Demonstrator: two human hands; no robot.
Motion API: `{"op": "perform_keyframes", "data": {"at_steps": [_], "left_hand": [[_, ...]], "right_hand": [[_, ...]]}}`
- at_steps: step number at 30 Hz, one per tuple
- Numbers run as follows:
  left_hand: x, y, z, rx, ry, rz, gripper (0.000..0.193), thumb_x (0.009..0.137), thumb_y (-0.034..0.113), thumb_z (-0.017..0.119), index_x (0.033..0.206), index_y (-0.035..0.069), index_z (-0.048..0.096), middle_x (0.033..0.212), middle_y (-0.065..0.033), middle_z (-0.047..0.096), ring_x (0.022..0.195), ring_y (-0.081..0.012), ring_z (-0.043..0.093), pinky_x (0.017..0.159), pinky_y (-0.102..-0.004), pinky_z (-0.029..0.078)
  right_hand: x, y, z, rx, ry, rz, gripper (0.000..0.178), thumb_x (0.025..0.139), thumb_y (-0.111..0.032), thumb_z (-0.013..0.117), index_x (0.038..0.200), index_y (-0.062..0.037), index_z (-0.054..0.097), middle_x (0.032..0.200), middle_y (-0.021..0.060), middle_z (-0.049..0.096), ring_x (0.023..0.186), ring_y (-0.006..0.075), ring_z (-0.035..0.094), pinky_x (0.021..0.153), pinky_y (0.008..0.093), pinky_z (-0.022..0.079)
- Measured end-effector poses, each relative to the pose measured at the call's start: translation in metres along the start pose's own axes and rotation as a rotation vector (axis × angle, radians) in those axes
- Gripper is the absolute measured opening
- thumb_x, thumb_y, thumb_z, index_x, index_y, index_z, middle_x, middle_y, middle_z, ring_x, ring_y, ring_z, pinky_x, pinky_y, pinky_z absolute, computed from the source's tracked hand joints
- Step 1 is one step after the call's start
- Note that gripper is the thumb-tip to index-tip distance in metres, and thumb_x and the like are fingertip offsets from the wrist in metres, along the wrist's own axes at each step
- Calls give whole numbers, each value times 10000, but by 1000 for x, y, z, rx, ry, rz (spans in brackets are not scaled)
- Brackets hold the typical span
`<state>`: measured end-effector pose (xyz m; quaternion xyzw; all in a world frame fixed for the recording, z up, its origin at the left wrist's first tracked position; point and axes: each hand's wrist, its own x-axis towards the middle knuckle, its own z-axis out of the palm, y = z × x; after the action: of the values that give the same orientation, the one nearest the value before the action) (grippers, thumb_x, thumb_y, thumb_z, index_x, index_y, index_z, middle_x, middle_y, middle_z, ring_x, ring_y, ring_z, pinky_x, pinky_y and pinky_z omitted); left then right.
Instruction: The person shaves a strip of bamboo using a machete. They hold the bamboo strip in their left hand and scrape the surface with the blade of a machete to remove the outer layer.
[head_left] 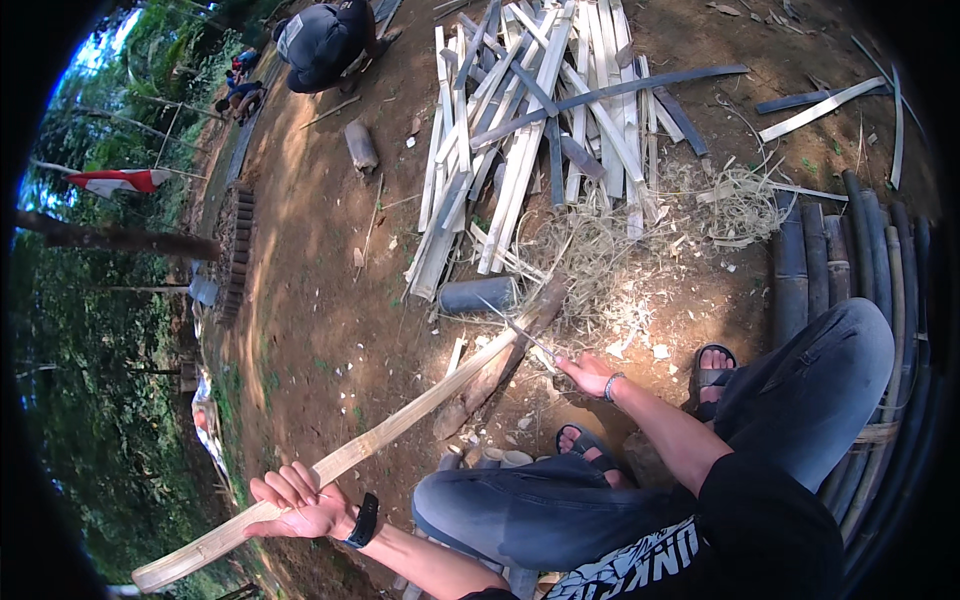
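Left hand [305, 508] gripping split-bamboo strip [400, 422]; strip extends forward-right from it, far end ahead-left of right hand [588, 376]. Right hand closed on knife [520, 331], handle concealed. Blade-to-strip contact indistinct.

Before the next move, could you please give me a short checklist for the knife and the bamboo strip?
1. Left hand gripping the bamboo strip: ok.
2. Right hand holding the knife: ok.
3. Left hand well away from the knife: ok.
4. Bamboo strip seated firmly on the log: cannot tell; it crosses over it.
5. Toes covered: not ok, bare in open sandals.
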<state>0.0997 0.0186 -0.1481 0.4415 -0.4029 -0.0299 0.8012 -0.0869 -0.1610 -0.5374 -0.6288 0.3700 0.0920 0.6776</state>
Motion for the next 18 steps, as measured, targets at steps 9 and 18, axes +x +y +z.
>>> {"op": "perform_keyframes", "data": {"at_steps": [9, 18], "left_hand": [[11, -8, -12, -22, -51, -21, 554, 890, 619, 406, 663, 123, 308, 503, 23, 266, 386, -75, 224, 376, -212, 188], [12, -14, -5, -17, 0, -16, 572, 883, 641, 389, 651, 128, 284, 496, 25, 250, 390, -73, 206, 390, -219, 184]], "right_hand": [[13, -2, -6, -81, 40, 23, 807, 860, -671, 385, 576, 75, 508, 629, 203, 559, 610, 280, 577, 641, 438, 453], [15, -1, -2, 106, 44, 144, 804, 866, -668, 376, 577, 66, 529, 578, 191, 543, 614, 280, 589, 645, 446, 451]]}}
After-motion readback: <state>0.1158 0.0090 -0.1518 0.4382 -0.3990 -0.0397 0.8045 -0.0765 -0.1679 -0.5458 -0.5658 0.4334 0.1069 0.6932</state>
